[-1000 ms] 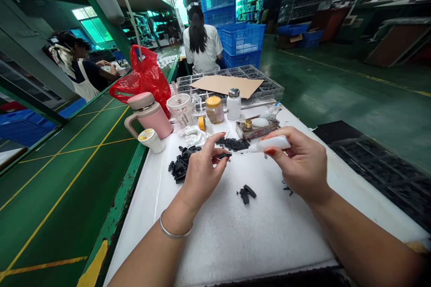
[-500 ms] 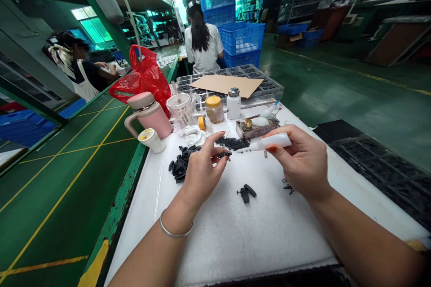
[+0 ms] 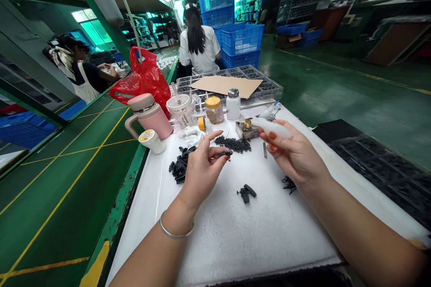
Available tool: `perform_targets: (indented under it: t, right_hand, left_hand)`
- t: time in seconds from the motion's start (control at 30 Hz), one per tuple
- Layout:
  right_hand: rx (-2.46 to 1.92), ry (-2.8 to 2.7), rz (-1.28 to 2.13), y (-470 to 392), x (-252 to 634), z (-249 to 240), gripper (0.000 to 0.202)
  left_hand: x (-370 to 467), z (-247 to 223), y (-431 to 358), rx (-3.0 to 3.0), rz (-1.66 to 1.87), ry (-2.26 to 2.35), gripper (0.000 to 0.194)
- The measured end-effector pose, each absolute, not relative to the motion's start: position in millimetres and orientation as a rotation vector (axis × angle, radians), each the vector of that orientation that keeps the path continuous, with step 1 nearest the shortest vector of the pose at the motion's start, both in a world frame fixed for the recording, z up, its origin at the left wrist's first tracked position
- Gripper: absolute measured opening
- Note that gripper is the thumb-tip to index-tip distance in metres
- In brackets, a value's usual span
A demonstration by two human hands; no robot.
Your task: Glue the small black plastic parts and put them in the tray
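Between the thumb and fingers of my left hand is a small black plastic part, held above the white work surface. My right hand grips a white squeeze bottle with a narrow tip, which points up and to the left. A heap of larger black parts lies left of my left hand. Beyond the hands is a pile of tiny black pieces. Two or three black parts rest in front, and thin black pieces lie beneath my right hand.
At the back stand a pink mug, a clear plastic cup, a yellow-lidded jar and a white pump bottle. Behind them cardboard covers a compartment tray. A co-worker in white sits beyond; another works at left.
My right hand has drawn the squeeze bottle away from the black part, tipping its nozzle upward. My left hand keeps nearly the same place and grip.
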State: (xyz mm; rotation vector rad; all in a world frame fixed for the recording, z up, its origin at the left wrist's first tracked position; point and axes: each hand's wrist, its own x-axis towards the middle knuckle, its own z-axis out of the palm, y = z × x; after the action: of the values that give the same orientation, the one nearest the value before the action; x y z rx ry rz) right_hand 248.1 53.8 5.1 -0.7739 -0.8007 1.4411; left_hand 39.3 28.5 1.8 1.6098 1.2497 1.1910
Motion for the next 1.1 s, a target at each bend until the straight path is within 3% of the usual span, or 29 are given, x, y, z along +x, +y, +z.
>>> perform_targets:
  t: [0.07,0.17,0.37,0.57,0.8,1.1]
  right_hand:
    - [-0.776,-0.805,1.541,52.5,243.2,3.2,0.044]
    - [-0.826,-0.983,1.559,48.4,234.6,-1.2,0.042]
    - [-1.001,-1.516,1.059,35.4,219.0,-4.8,0.023]
    - [-0.98,-1.561,0.801,30.5,212.8,-9.5,0.015]
    - [-1.094,-1.564,0.772,29.9,211.7,-10.5,0.014]
    - [-1.074,-1.546,1.021,34.8,211.0,-10.5,0.02]
  left_hand:
    - [41.8,4.9,28.3,1.445,1.207,1.149,0.055]
    - [44.6,8.3,27.3,1.263,1.206,1.0,0.06]
    - [46.1,8.5,25.0,0.976,1.151,0.867,0.076]
    - [52.4,6.0,23.2,0.884,1.087,0.876,0.083]
    - [54.2,-0.4,24.1,0.984,1.085,0.935,0.081]
    - [54.9,0.1,24.7,1.085,1.077,0.978,0.082]
